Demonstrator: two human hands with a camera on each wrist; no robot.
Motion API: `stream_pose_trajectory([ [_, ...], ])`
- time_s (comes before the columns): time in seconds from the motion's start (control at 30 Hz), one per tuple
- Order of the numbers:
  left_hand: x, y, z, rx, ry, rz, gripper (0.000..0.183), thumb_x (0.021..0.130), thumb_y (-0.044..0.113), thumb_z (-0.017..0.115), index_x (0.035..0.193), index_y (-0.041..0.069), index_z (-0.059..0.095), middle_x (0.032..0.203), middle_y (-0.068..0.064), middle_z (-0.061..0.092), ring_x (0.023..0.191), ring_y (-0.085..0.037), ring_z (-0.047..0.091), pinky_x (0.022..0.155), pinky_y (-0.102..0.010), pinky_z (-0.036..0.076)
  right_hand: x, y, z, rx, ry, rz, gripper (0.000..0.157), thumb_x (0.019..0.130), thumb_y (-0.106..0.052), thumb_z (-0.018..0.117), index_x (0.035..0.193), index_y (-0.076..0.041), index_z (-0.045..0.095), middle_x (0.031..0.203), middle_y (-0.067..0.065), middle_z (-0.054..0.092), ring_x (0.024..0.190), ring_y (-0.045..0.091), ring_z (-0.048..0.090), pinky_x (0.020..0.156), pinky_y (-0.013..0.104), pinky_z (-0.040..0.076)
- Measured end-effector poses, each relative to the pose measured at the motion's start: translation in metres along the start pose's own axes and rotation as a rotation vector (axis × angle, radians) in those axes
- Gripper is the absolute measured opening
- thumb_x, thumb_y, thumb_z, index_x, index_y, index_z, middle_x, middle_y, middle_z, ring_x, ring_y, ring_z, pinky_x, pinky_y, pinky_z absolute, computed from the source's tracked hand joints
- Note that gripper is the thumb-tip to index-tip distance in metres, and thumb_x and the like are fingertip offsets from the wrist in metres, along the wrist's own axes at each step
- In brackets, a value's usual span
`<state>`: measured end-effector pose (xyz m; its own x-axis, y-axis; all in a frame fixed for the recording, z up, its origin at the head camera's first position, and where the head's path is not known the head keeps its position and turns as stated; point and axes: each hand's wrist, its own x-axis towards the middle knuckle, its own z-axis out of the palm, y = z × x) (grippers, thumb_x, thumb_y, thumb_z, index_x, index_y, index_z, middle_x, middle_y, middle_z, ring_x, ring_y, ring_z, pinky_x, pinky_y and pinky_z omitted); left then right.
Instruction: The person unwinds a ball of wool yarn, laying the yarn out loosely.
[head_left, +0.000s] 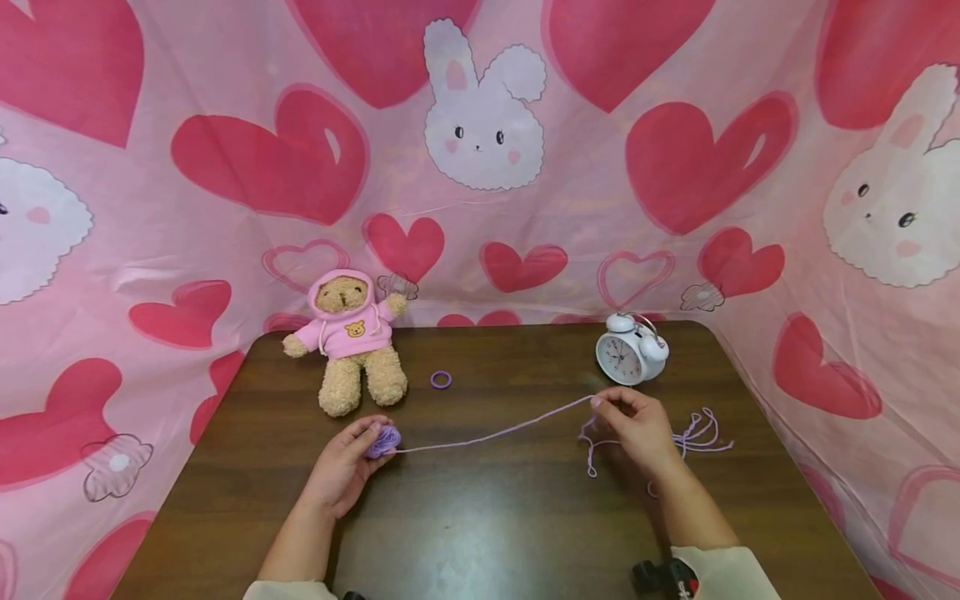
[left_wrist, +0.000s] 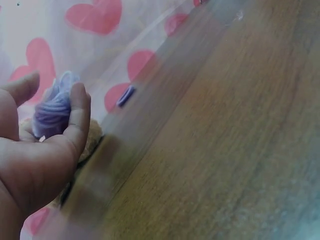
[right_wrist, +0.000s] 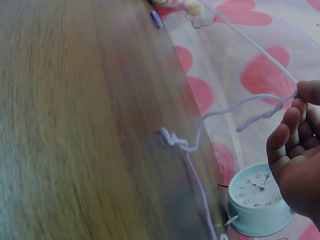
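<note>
My left hand (head_left: 347, 467) holds a small ball of purple yarn (head_left: 384, 442) between thumb and fingers, left of the table's middle. In the left wrist view the wound yarn ball (left_wrist: 54, 109) sits among the fingers. From the ball a strand (head_left: 495, 435) runs to the right, slightly sagging. My right hand (head_left: 637, 425) pinches this strand between thumb and forefinger, raised over the table's right side. Beyond the pinch, in the right wrist view, the loose yarn (right_wrist: 200, 125) hangs in twists and small loops. More loose yarn (head_left: 701, 437) lies right of this hand.
A teddy bear (head_left: 352, 333) in a pink hoodie sits at the back left of the brown table (head_left: 480, 533). Near it lies a purple ring (head_left: 441, 380). A white alarm clock (head_left: 630, 350) stands at the back right, just behind my right hand. Printed cloth (head_left: 480, 208) surrounds the table.
</note>
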<state>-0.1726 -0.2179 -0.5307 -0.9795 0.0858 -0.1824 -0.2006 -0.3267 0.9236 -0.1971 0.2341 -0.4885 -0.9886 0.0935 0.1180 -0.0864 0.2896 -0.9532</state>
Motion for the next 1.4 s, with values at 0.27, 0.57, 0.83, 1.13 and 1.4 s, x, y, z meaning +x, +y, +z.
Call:
stream_pose_trajectory([
  [0.27,-0.001,0.002,-0.006,-0.009,-0.029,0.044,0.026,0.108,0.006,0.053,0.131,-0.004,0.055,0.133,-0.016,0.059,0.113,-0.020,0.065,0.099,-0.038,0.055,-0.002,-0.001,-0.011,-0.038,0.029,0.014,0.022,0.094,-0.018,0.077,0.102,0.002,0.073,0.078,-0.007,0.066,0.071,0.008,0.059,0.063,0.023,0.051],
  [0.57,-0.001,0.004,-0.015,0.058,0.021,0.037,0.031,0.105,0.005,0.060,0.132,-0.003,0.048,0.139,-0.014,0.062,0.115,-0.016,0.066,0.096,-0.037,0.057,-0.004,0.002,-0.027,-0.082,0.051,0.033,0.023,0.095,-0.019,0.077,0.106,0.001,0.074,0.082,-0.006,0.067,0.073,0.008,0.058,0.065,0.022,0.050],
  [0.83,-0.004,0.011,-0.018,0.069,0.081,-0.008,0.027,0.103,0.006,0.063,0.128,0.000,0.053,0.136,-0.010,0.065,0.111,-0.018,0.066,0.090,-0.034,0.058,-0.006,0.002,-0.045,-0.101,0.070,0.036,0.026,0.098,-0.021,0.074,0.106,0.003,0.072,0.077,-0.006,0.064,0.071,0.008,0.058,0.063,0.024,0.051],
  [1.13,-0.008,0.015,-0.023,0.005,0.081,-0.025,0.030,0.110,0.017,0.051,0.132,-0.003,0.057,0.128,-0.005,0.068,0.115,-0.016,0.066,0.098,-0.035,0.055,-0.008,0.003,-0.058,-0.107,0.111,0.032,0.027,0.097,-0.021,0.075,0.105,0.004,0.072,0.083,-0.010,0.068,0.075,0.011,0.063,0.066,0.023,0.053],
  [1.4,-0.009,0.016,-0.026,0.047,0.081,0.004,0.027,0.108,0.009,0.054,0.132,-0.002,0.051,0.124,-0.003,0.066,0.108,-0.014,0.066,0.095,-0.032,0.056,-0.009,0.005,-0.069,-0.131,0.141,0.048,0.030,0.097,-0.024,0.076,0.107,0.004,0.072,0.085,-0.015,0.068,0.077,0.004,0.059,0.065,0.020,0.050],
])
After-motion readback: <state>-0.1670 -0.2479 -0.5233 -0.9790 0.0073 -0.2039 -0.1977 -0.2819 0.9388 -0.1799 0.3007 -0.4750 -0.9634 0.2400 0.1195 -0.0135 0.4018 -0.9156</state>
